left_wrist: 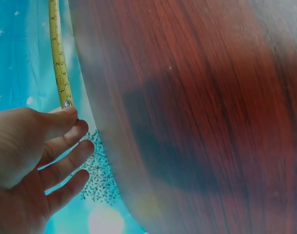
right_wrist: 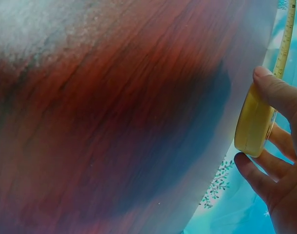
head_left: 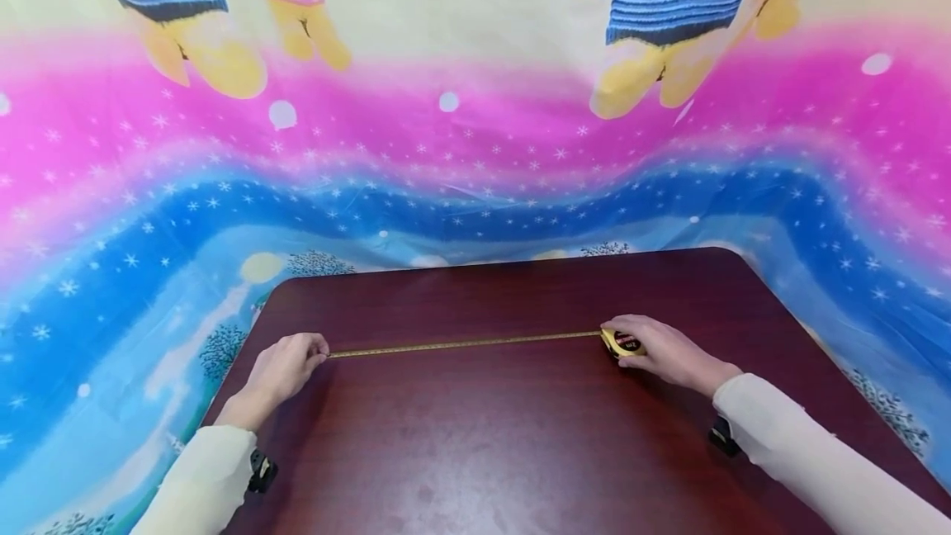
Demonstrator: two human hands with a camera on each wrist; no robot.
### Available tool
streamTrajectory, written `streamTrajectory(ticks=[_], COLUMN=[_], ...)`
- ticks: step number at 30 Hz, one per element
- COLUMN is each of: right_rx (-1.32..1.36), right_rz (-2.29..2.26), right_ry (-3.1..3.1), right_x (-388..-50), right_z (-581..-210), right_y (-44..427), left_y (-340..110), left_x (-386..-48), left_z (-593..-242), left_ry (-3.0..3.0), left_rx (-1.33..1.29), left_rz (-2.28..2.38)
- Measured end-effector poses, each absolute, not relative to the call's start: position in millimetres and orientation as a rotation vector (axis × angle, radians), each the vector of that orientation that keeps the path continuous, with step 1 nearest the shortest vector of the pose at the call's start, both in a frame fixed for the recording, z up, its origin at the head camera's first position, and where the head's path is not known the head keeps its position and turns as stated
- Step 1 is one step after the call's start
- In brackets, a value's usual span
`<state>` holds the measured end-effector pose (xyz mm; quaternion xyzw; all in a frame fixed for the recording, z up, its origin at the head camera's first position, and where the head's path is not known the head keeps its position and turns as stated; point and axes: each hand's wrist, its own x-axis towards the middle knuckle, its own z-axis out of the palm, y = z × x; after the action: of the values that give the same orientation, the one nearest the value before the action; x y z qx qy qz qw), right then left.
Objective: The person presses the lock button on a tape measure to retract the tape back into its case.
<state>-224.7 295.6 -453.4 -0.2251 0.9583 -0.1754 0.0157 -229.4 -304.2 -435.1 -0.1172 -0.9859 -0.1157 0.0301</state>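
Observation:
A yellow tape measure blade [head_left: 461, 343] stretches across the table from one hand to the other. At its left end, my left hand [head_left: 286, 366] pinches the tip between thumb and forefinger, the other fingers loosely bent. The left wrist view shows the blade [left_wrist: 61, 63] with its printed numbers and a rivet by the thumb. My right hand [head_left: 664, 349] grips the yellow and black tape measure case [head_left: 622, 343], thumb on one side and fingers on the other. In the right wrist view the case [right_wrist: 254, 122] is seen edge-on, with the blade coming out at the top.
The dark red wood-grain table [head_left: 475, 452] has rounded far corners. Behind and beside it hangs a colourful cloth [head_left: 461, 139] printed with bears and snowflakes. A dark strapped device [head_left: 262, 471] sits at the left wrist, another [head_left: 723, 436] at the right.

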Motion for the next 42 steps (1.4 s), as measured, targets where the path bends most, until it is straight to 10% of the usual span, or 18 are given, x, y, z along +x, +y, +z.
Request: streamTrajectory(ticks=[42], right_rx=[-0.715], right_rz=[-0.585], right_ry=[2.943], right_x=[-228], right_z=[-455], right_y=[270], left_y=[-270], left_x=[-239], left_z=[-454], left_ry=[-3.043], left_rx=[-0.384], left_rz=[-0.415])
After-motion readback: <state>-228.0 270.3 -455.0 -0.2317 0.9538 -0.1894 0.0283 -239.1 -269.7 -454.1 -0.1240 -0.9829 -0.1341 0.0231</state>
